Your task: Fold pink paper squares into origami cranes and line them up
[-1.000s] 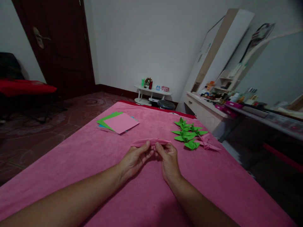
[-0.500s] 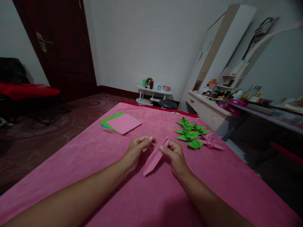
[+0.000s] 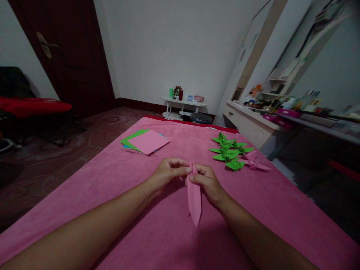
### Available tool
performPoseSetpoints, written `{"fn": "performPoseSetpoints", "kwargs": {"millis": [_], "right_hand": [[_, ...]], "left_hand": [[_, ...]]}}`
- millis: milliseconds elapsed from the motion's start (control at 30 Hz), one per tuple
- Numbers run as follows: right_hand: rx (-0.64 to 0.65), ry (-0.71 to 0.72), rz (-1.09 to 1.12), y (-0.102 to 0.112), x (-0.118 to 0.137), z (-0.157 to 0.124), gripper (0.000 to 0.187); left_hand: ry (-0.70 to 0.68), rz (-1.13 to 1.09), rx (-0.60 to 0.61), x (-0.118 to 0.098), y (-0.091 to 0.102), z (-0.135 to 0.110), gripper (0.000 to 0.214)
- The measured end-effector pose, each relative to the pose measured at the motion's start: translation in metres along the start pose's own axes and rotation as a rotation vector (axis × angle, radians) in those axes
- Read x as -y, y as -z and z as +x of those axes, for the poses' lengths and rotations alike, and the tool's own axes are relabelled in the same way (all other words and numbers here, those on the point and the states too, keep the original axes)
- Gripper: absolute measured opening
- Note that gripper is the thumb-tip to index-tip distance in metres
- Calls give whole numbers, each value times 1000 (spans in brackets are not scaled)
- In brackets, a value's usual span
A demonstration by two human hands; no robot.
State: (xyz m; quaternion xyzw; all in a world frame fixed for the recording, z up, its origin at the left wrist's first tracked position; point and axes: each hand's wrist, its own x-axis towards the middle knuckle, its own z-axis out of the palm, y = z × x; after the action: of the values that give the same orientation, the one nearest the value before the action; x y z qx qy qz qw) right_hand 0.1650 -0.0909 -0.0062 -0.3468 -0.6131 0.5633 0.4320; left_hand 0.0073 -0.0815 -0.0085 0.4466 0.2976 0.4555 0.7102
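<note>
A long, narrow piece of folded pink paper points down toward me above the pink cloth. My right hand pinches its upper part, thumb on top. On the other side, my left hand grips the far end between thumb and fingers; some of its fingertips are hidden behind the paper. To the right lie several folded green paper cranes in a cluster, with a pink paper crane beside them.
A stack of square paper sheets, pink on top of green and blue, lies at the cloth's left. Beyond the far edge stands a small white table. A cluttered dresser is on the right, a red chair on the left.
The folded pink paper has turned from a slant to nearly straight, its near tip swinging right. My left hand, apart from it before, has moved right and closed on its far end.
</note>
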Motion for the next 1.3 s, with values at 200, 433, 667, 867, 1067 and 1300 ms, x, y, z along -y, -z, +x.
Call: {"fn": "performPoseSetpoints", "kwargs": {"millis": [200,433,667,867,1067,1300], "right_hand": [[24,-43,-23,-1,1,-1,7],[152,-60,279,-2,2,-1,18],[204,-113,262,-2,9,-2,17],[243,-136,256,0,4,-1,21],[279,-128,237,1,1,-1,18],[259,-137,235,0,1,-1,19]], "left_hand": [[1,61,11,-3,3,1,22],[-16,-17,101,-2,0,0,18],[-2,68,70,-4,1,-1,21],[30,69,74,-9,1,-3,21],[40,68,82,-9,2,-3,23],[2,109,48,-7,1,-3,21]]}}
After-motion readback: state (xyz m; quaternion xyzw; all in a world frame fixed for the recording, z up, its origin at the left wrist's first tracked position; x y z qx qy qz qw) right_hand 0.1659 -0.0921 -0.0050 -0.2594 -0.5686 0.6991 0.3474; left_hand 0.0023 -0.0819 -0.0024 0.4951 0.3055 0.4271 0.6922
